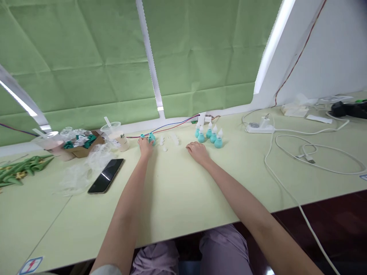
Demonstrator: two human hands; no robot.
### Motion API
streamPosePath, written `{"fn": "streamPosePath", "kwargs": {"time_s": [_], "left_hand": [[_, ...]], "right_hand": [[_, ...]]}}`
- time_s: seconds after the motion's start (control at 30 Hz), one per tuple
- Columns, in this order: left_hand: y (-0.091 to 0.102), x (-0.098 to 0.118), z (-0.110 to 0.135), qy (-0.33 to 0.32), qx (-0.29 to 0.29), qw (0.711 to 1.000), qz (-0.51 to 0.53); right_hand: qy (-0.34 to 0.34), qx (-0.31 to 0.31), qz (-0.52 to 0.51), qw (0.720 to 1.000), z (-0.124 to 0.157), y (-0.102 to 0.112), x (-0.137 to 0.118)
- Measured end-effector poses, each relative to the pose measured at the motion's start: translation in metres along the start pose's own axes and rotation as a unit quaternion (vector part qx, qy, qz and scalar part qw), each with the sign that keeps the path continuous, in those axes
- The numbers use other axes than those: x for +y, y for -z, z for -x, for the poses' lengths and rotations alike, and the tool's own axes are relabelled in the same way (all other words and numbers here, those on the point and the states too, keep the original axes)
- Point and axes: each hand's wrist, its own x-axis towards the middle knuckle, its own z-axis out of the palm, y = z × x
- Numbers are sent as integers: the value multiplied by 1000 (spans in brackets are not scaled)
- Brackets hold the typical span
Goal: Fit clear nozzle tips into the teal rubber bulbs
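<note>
My left hand (145, 146) reaches far across the pale green table (177, 198), its fingers closed around a teal rubber bulb (151, 138). My right hand (197, 151) lies knuckles-up on the table with its fingers curled under; whether it holds anything is hidden. Several small white nozzle tips (169, 140) are scattered between the two hands. Just beyond my right hand stand several assembled teal bulbs with white tips (210, 135), upright in a cluster.
A black phone (106, 175) lies left of my left arm beside crumpled clear plastic bags (86, 164). Further left are a cardboard box of parts (83, 143), two drink cups (117, 133) and green leaves (20, 170). A power strip (259, 126) and white cables (309, 156) cover the right side.
</note>
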Motion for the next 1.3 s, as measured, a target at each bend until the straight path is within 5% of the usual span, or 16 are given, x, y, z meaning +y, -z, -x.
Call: {"fn": "streamPosePath", "kwargs": {"time_s": [0.27,0.43,0.63,0.77,0.87,1.13,1.3], "left_hand": [[4,11,6,-20,53,998,-10],[14,30,13,-121,72,990,-19],[13,68,19,-273,-54,960,-22],[-3,88,25,-324,-156,929,-83],[-14,94,29,-351,-178,912,-119],[-7,94,33,-341,-146,927,-50],[15,92,64,-209,-132,956,159]], "right_hand": [[2,10,-4,1000,-2,-2,1],[3,8,-8,1000,-2,-4,2],[7,19,-8,1000,-2,-7,4],[4,7,1,1000,-2,-5,4],[4,4,4,1000,-2,-3,3],[-28,51,-53,997,-3,-1,3],[-65,101,-161,980,-6,6,-2]]}}
